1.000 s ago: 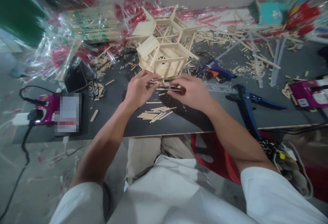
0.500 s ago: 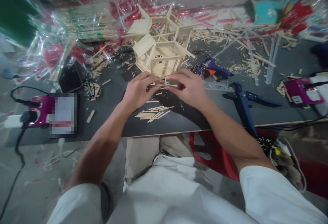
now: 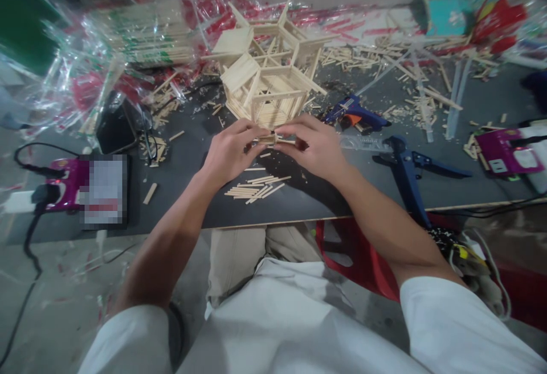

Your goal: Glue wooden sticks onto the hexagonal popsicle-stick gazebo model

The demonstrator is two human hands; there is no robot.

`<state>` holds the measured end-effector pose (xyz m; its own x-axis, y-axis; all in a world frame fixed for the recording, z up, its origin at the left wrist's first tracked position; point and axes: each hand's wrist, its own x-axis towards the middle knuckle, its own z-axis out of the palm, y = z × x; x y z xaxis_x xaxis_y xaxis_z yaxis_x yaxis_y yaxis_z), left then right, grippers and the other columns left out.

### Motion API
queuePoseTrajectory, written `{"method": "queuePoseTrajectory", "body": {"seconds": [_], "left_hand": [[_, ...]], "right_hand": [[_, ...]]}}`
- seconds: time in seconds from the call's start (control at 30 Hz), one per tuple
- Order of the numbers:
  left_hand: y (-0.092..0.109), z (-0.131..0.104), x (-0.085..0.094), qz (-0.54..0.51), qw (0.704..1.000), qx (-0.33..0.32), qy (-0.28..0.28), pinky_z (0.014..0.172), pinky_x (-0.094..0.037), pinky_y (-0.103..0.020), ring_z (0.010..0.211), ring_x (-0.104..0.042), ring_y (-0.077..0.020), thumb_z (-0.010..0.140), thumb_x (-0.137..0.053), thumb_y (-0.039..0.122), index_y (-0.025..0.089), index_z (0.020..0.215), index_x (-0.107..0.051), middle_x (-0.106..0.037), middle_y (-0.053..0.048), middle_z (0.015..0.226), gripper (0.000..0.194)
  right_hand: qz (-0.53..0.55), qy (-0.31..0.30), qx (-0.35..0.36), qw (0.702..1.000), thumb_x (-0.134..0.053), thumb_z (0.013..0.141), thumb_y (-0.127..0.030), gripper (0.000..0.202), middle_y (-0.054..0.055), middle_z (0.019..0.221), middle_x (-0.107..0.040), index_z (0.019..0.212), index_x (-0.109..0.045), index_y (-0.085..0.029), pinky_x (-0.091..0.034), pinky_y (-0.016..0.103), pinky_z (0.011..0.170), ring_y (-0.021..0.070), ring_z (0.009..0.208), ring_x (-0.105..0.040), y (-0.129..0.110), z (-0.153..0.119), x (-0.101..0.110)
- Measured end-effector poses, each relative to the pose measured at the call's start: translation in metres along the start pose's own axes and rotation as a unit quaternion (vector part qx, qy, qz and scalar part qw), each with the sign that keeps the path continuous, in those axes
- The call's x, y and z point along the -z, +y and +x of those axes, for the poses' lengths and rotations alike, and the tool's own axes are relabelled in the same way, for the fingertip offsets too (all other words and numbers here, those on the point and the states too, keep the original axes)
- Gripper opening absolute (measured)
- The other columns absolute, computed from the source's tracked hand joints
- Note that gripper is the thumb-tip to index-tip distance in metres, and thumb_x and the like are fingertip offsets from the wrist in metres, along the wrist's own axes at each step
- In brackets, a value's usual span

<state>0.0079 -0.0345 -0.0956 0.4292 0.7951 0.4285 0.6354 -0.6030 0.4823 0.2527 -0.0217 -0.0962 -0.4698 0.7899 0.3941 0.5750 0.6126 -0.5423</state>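
Note:
My left hand (image 3: 233,149) and my right hand (image 3: 314,145) meet in front of the wooden stick model (image 3: 277,97). Thumb and fingers of both are closed from either side on a small piece made of wooden sticks (image 3: 268,140); the fingertips cover much of it. Behind them the model stands on the dark table, a many-sided frame with slanted panels and open struts. Nearer my body lies a loose pile of short wooden sticks (image 3: 256,187).
A blue glue gun (image 3: 359,113) and a blue-handled cutter (image 3: 405,174) lie to the right. Purple power strips (image 3: 506,151) sit at both sides. A phone (image 3: 116,126) lies at left. Plastic wrapping (image 3: 81,83) and stick scraps (image 3: 354,57) cover the back.
Both hands stay almost in place with the small stick piece between them. The piece looks slightly turned, and the view has shifted a little.

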Motion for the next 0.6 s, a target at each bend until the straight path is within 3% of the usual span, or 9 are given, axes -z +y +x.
{"method": "queuePoseTrajectory", "body": {"seconds": [0.13, 0.27, 0.4, 0.6], "left_hand": [[0.003, -0.001, 0.003, 0.021, 1.000, -0.003, -0.007, 0.072, -0.054, -0.029, 0.083, -0.070, -0.0178, 0.104, -0.064, 0.037, 0.023, 0.123, -0.078, -0.074, -0.010, 0.117, 0.028], [0.005, -0.002, 0.004, 0.045, 0.999, -0.019, 0.005, 0.080, -0.056, -0.029, 0.097, -0.073, -0.0208, 0.104, -0.065, 0.040, 0.024, 0.123, -0.079, -0.075, -0.009, 0.117, 0.028], [0.004, -0.003, 0.004, 0.060, 0.998, -0.025, 0.011, 0.083, -0.057, -0.031, 0.099, -0.072, -0.0211, 0.106, -0.064, 0.041, 0.024, 0.122, -0.079, -0.074, -0.009, 0.116, 0.028], [0.005, -0.002, 0.003, 0.046, 0.999, -0.019, 0.011, 0.074, -0.055, -0.028, 0.082, -0.070, -0.0162, 0.105, -0.067, 0.039, 0.022, 0.123, -0.079, -0.074, -0.009, 0.114, 0.028]], "right_hand": [[-0.005, -0.003, 0.008, 1.000, -0.065, 0.102, -0.054, 0.035, 0.012, 0.112, -0.071, 0.118, -0.078, -0.026, -0.054, 0.037, 0.074, 0.0228, 0.083, -0.067, -0.001, 0.000, 0.001], [0.010, 0.003, 0.038, 0.999, -0.065, 0.103, -0.051, 0.032, 0.011, 0.109, -0.071, 0.117, -0.077, -0.024, -0.055, 0.035, 0.073, 0.0213, 0.082, -0.067, 0.001, 0.000, -0.001], [0.015, 0.017, 0.061, 0.998, -0.063, 0.104, -0.054, 0.036, 0.011, 0.108, -0.070, 0.116, -0.075, -0.022, -0.057, 0.035, 0.076, 0.0202, 0.082, -0.067, 0.006, 0.000, -0.004], [0.027, 0.029, 0.076, 0.996, -0.069, 0.101, -0.054, 0.038, 0.008, 0.107, -0.071, 0.121, -0.073, -0.022, -0.056, 0.032, 0.069, 0.0148, 0.068, -0.062, 0.010, 0.000, -0.003]]}}
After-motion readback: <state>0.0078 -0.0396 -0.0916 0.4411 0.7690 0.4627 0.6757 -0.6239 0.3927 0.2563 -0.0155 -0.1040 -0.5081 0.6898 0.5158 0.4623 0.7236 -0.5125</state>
